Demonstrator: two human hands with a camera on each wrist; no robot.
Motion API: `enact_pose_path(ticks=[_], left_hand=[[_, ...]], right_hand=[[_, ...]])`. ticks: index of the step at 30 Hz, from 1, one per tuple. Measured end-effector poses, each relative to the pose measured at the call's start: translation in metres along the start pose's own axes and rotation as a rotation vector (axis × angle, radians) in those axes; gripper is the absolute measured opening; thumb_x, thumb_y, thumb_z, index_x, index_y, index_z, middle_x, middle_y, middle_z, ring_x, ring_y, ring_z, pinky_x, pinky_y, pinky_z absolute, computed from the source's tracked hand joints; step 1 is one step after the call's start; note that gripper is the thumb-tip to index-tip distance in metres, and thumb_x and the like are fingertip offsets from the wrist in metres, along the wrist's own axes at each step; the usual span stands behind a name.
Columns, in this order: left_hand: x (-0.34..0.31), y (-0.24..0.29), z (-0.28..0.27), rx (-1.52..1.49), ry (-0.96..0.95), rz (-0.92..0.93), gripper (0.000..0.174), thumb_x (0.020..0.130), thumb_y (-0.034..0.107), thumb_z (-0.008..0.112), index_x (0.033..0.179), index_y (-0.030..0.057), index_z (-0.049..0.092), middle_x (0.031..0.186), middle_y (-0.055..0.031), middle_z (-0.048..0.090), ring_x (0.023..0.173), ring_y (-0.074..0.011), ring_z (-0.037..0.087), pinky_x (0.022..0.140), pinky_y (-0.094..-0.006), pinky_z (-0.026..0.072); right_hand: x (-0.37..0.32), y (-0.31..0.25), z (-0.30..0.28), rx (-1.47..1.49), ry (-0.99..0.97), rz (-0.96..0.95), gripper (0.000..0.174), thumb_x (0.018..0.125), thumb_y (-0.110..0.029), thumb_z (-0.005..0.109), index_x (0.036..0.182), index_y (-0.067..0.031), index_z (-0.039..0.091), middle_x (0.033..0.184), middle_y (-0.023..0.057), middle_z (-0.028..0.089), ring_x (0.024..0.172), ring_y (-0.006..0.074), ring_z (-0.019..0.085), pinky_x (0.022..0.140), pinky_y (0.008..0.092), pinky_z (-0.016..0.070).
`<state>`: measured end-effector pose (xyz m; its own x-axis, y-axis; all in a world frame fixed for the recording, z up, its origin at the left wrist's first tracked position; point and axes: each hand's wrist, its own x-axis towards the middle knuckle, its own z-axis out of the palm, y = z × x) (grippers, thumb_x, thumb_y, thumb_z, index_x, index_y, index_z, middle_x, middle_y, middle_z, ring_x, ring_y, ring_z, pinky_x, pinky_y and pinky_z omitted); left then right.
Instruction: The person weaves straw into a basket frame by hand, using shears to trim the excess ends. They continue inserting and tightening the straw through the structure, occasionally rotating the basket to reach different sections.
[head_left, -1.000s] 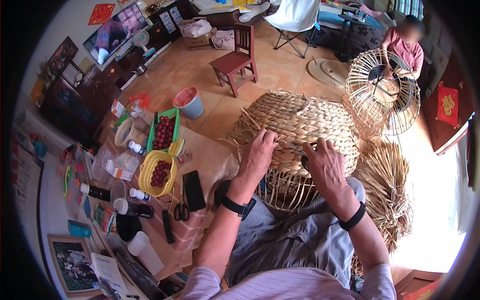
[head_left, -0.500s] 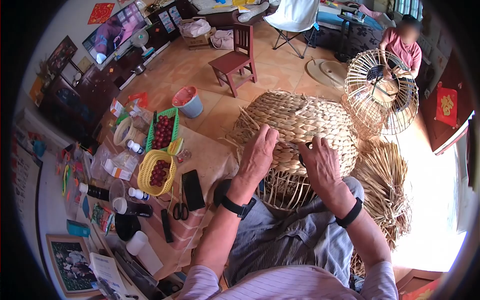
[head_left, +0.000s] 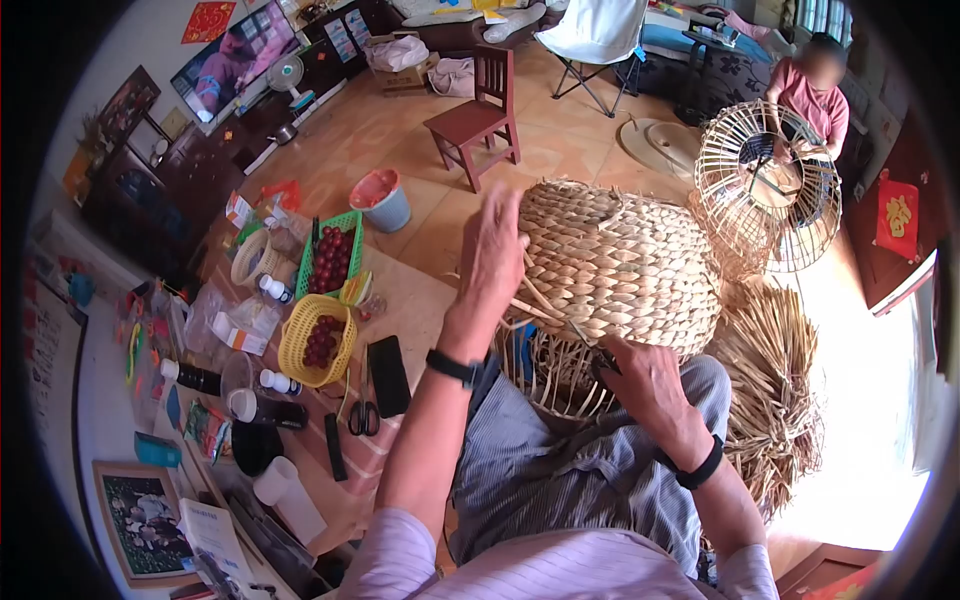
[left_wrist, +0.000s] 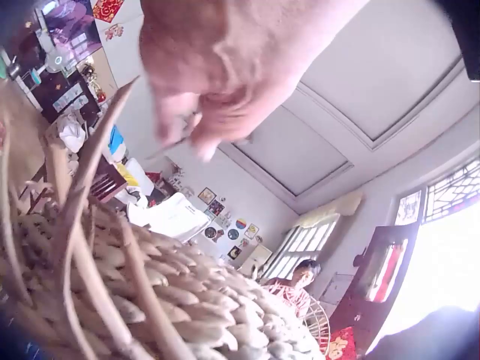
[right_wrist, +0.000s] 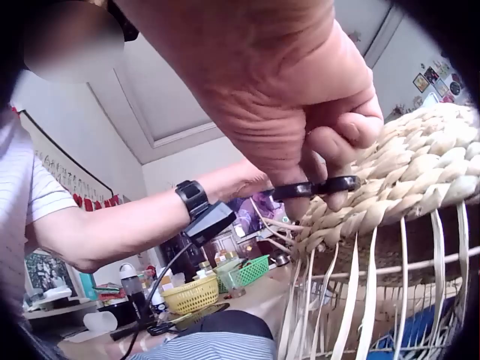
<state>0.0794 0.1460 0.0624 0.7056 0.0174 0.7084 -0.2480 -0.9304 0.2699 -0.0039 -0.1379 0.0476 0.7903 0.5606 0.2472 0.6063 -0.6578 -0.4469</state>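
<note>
My right hand [head_left: 648, 385] grips black-handled scissors [right_wrist: 313, 187], its fingers through the handle loops. They are at the near rim of a large basket [head_left: 620, 265] woven from thick, pale plant-fibre braid, which lies across the knees. Loose strips [right_wrist: 349, 289] hang below the braided edge over a frame of thin bars. My left hand [head_left: 492, 262] is raised over the basket's left end. In the left wrist view its fingertips pinch a thin, blurred strand [left_wrist: 166, 147]. Long fibre ends [left_wrist: 90, 180] stick up from the weave below that hand.
A dried-fibre bundle [head_left: 768, 400] lies right of the knees. On the left table are a yellow basket [head_left: 290, 350] of round red fruit, another pair of scissors [head_left: 364, 418] and a black phone [head_left: 388, 375]. Beyond, a seated person [head_left: 815, 100] handles an open frame [head_left: 735, 205].
My left hand has swung up and left, off the front of the woven basket. My right hand with the scissors has dropped lower, toward the near rim.
</note>
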Motion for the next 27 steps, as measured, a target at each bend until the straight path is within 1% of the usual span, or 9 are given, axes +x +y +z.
enact_pose_path(ticks=[3,6,7,8,14,17,22,25,27], left_hand=[[-0.037,0.017,-0.018,-0.267,-0.269,-0.024,0.042,0.090,-0.002,0.079,0.130,0.0024,0.066,0.123,-0.0151,0.068,0.118,-0.0382,0.067,0.106,-0.0493,0.0549],[-0.069,0.022,-0.019,-0.219,-0.279,0.064,0.028,0.089,0.000,0.080,0.115,0.0055,0.071,0.114,-0.0115,0.070,0.116,-0.0354,0.067,0.104,-0.0483,0.0549],[-0.075,0.022,-0.019,-0.194,-0.286,0.067,0.028,0.089,0.001,0.081,0.115,0.0064,0.071,0.113,-0.0111,0.070,0.114,-0.0348,0.067,0.103,-0.0481,0.0549],[-0.079,0.021,-0.018,-0.170,-0.295,0.073,0.028,0.089,0.002,0.081,0.115,0.0072,0.071,0.113,-0.0107,0.070,0.113,-0.0342,0.068,0.103,-0.0479,0.0549],[-0.080,0.022,-0.018,-0.074,-0.287,0.103,0.022,0.088,0.004,0.080,0.108,0.0071,0.070,0.105,-0.0111,0.065,0.107,-0.0345,0.065,0.097,-0.0484,0.0527],[-0.079,0.023,-0.018,-0.027,-0.284,0.121,0.016,0.090,0.004,0.074,0.105,0.0065,0.067,0.104,-0.0125,0.063,0.105,-0.0350,0.063,0.096,-0.0482,0.0519],[-0.076,0.031,-0.022,0.069,-0.279,0.138,0.010,0.093,0.002,0.065,0.102,0.0061,0.063,0.104,-0.0137,0.060,0.104,-0.0355,0.062,0.095,-0.0486,0.0507],[-0.075,0.032,-0.019,0.105,-0.274,0.163,0.010,0.093,0.001,0.063,0.102,0.0061,0.062,0.105,-0.0137,0.059,0.105,-0.0353,0.061,0.095,-0.0490,0.0495],[-0.075,0.033,-0.018,0.125,-0.249,0.193,0.008,0.094,0.004,0.063,0.102,0.0065,0.062,0.103,-0.0129,0.058,0.103,-0.0320,0.061,0.096,-0.0481,0.0490]], right_hand=[[-0.004,0.003,0.001,0.045,0.047,-0.006,0.030,0.086,-0.013,0.078,0.114,-0.0038,0.072,0.093,0.0214,0.076,0.084,0.0438,0.074,0.073,0.0532,0.0584],[0.003,0.001,-0.004,-0.074,0.036,-0.016,0.035,0.088,-0.010,0.076,0.123,-0.0064,0.071,0.094,0.0188,0.071,0.080,0.0432,0.073,0.071,0.0523,0.0582],[0.007,0.000,-0.004,-0.106,0.044,-0.017,0.037,0.088,-0.009,0.075,0.125,-0.0072,0.070,0.094,0.0182,0.070,0.078,0.0432,0.073,0.070,0.0521,0.0580],[0.012,-0.001,-0.004,-0.168,0.025,-0.020,0.042,0.088,-0.007,0.073,0.130,-0.0080,0.067,0.095,0.0165,0.065,0.080,0.0396,0.073,0.068,0.0512,0.0575],[0.034,-0.013,-0.003,-0.366,0.007,-0.116,0.041,0.087,-0.006,0.072,0.127,-0.0043,0.065,0.107,0.0166,0.058,0.103,0.0325,0.069,0.071,0.0476,0.0580],[0.041,-0.018,0.001,-0.386,0.013,-0.141,0.039,0.086,-0.005,0.071,0.125,-0.0035,0.064,0.110,0.0172,0.058,0.104,0.0327,0.067,0.073,0.0463,0.0582],[0.050,-0.028,0.005,-0.445,0.005,-0.130,0.029,0.086,-0.007,0.072,0.115,-0.0020,0.068,0.108,0.0185,0.060,0.104,0.0337,0.067,0.074,0.0427,0.0597],[0.055,-0.033,0.011,-0.473,0.003,-0.124,0.024,0.087,-0.007,0.072,0.111,-0.0020,0.070,0.108,0.0200,0.062,0.105,0.0344,0.067,0.074,0.0418,0.0603],[0.056,-0.028,0.021,-0.482,0.022,-0.135,0.023,0.087,-0.006,0.071,0.110,-0.0020,0.070,0.108,0.0204,0.063,0.106,0.0349,0.067,0.075,0.0419,0.0606]])
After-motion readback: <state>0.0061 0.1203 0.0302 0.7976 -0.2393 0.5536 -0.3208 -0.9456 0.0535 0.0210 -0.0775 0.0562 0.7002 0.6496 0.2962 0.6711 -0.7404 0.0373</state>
